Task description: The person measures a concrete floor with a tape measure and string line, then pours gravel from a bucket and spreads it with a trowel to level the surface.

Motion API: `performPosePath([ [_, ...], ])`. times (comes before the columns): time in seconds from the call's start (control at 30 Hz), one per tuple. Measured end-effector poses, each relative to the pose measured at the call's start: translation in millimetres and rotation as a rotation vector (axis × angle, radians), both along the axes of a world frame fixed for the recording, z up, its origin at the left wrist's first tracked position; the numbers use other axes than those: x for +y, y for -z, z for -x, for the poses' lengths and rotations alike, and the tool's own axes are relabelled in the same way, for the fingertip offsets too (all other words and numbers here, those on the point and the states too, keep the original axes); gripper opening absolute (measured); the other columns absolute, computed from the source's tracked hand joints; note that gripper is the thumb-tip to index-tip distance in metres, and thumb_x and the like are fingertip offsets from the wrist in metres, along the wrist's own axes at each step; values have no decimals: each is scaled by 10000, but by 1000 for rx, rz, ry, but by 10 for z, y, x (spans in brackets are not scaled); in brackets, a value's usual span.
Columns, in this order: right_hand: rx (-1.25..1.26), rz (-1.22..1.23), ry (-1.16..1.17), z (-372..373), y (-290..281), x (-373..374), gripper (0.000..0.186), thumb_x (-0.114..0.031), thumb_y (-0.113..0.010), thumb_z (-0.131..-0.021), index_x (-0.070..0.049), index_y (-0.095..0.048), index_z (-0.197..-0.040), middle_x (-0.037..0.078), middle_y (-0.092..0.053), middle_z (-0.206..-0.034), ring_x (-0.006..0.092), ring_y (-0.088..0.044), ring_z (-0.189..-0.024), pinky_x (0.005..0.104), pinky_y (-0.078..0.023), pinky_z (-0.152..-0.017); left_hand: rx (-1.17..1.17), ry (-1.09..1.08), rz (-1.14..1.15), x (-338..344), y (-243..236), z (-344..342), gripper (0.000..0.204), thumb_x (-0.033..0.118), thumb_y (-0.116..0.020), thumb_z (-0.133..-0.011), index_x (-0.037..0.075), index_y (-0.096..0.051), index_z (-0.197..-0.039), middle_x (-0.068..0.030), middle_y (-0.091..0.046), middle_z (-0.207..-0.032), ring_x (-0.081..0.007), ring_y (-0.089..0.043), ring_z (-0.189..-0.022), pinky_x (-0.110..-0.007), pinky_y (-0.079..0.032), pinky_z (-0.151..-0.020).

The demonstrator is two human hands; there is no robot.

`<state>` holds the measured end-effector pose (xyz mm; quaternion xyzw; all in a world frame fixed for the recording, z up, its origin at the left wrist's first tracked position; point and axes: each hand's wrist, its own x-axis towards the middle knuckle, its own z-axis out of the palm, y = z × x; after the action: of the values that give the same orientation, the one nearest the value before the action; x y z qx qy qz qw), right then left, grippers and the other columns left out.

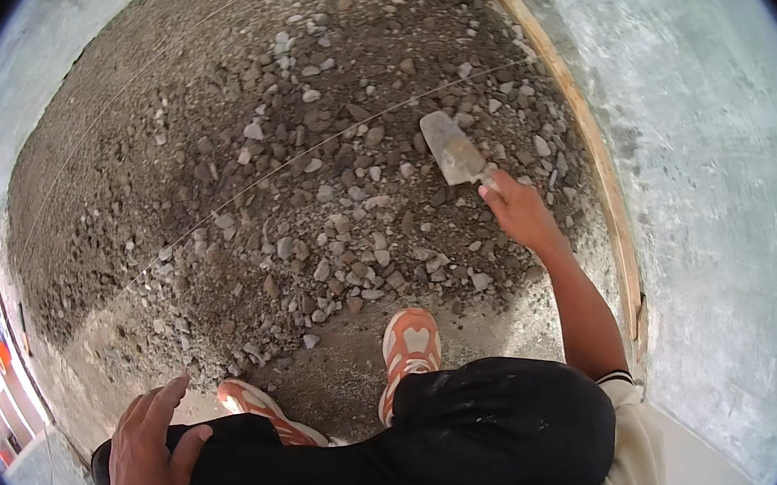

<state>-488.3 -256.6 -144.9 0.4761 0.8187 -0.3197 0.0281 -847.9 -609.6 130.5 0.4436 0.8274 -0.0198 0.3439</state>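
Note:
My right hand (pixel 524 211) is closed round the handle of a trowel (pixel 454 149), whose flat, mortar-smeared blade points up and to the left over the stones. Beneath the blade spreads a bed of loose gravel (pixel 323 168), grey stones mixed with dark grit. My left hand (pixel 151 452) hangs by my left knee with its fingers stretched out and nothing in it. The thumb stands apart from the fingers.
A taut string (pixel 302 154) crosses low over the gravel, and a wooden strip (pixel 574 106) edges it at the right. Plastered walls (pixel 714 157) rise on both sides. My shoes (pixel 410 341) stand on a bare floor strip (pixel 332 373). Steps (pixel 3 392) show at far left.

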Motion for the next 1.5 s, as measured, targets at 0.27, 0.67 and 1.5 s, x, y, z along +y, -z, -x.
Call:
performPosePath([
  [0.27, 12, 94, 42, 909, 259, 34, 501, -395, -485, -1102, -4, -511, -1416, 298, -707, -966, 524, -683, -901, 553, -535, -766, 12, -90, 95, -181, -229, 58, 585, 217, -773, -854, -4, -604, -1369, -225, -680, -1221, -414, -634, -1146, -453, -495, -995],
  [0.67, -208, -135, -898, 2414, -226, -1228, 426, -275, -584, -1044, -73, -480, -1404, 219, -638, -1118, 438, -703, -958, 552, -576, -783, -10, -427, 87, -1379, -622, -235, 630, 335, -782, -871, 28, -601, -1391, -197, -684, -1246, -396, -643, -1134, -459, -503, -978],
  [1.5, 275, 1105, 127, 4951, 42, -5666, 353, -415, -469, -1106, -98, -383, -1235, 49, -521, -859, 148, -552, -561, 325, -489, -443, -263, -113, -682, -3185, -113, 882, 363, 193, -662, -871, 4, -699, -1179, -104, -680, -1082, -260, -636, -1092, -391, -506, -979],
])
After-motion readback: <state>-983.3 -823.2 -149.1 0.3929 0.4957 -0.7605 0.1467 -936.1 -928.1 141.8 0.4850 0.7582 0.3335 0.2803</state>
